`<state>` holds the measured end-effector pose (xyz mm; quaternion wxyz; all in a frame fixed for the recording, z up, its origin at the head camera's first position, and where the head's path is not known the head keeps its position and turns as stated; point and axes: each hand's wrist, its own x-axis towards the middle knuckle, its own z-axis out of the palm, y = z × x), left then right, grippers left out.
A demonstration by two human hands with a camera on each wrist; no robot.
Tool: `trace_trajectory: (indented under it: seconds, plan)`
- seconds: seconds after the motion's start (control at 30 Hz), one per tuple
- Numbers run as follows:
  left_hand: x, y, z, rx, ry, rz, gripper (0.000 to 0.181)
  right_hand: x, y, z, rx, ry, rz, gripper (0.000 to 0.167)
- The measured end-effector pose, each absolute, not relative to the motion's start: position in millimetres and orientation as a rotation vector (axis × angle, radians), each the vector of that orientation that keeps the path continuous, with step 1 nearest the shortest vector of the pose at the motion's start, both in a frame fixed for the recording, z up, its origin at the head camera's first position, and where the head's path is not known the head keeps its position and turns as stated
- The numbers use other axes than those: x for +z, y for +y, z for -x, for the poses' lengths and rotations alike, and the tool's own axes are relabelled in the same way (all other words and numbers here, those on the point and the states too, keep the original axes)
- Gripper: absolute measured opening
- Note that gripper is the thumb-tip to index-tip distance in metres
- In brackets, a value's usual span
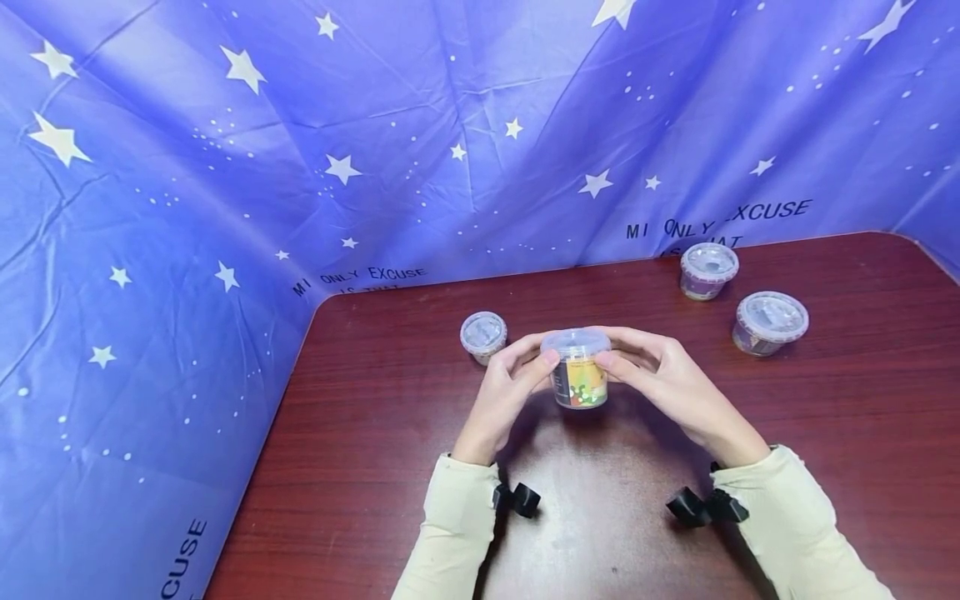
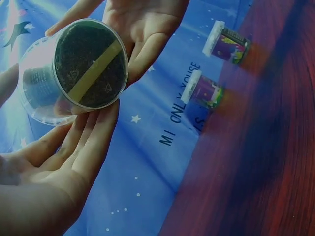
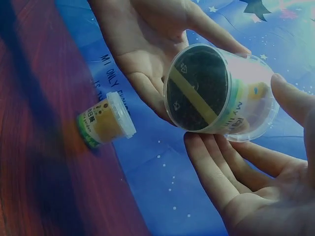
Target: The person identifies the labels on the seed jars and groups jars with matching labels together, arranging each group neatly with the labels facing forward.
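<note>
A lidded clear plastic cup [image 1: 579, 379] with a yellow and black printed label is held above the table between both hands. My left hand [image 1: 506, 392] grips its left side, thumb on the front and the other fingers behind. On the opposite side my right hand [image 1: 678, 387] grips it the same way. Seen from below in the left wrist view, the cup [image 2: 91, 64] has a dark bottom crossed by a tan strip. In the right wrist view, part of the colourful label shows on the cup [image 3: 211, 93].
A smaller-looking lidded cup [image 1: 483, 336] stands just behind the left hand, its label yellow in the right wrist view. Two purple-labelled lidded cups, one at the back [image 1: 708, 271] and one nearer [image 1: 768, 323], stand at the right. Blue star-printed cloth [image 1: 420, 125] borders the dark red table [image 1: 360, 433].
</note>
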<state>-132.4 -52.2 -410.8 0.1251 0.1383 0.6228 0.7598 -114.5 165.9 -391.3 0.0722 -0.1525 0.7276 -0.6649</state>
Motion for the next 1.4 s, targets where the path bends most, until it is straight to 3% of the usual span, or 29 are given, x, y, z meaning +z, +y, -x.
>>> trace_trajectory:
  seconds: [0.7, 0.97, 1.4]
  plan:
    - [-412.3, -49.6, 134.6, 2.287, 1.83, -0.324, 0.04, -392.0, 159.0, 114.5, -1.979, 2.396, 0.305, 0.041]
    - [-415.1, -48.2, 132.8, 2.26, 1.865, -0.333, 0.047, -396.1, 158.2, 115.4, -1.986, 2.374, 0.315, 0.04]
    - [-415.2, -47.5, 133.8, 2.238, 1.866, -0.334, 0.042, -397.3, 158.6, 116.8, -1.951, 2.38, 0.327, 0.038]
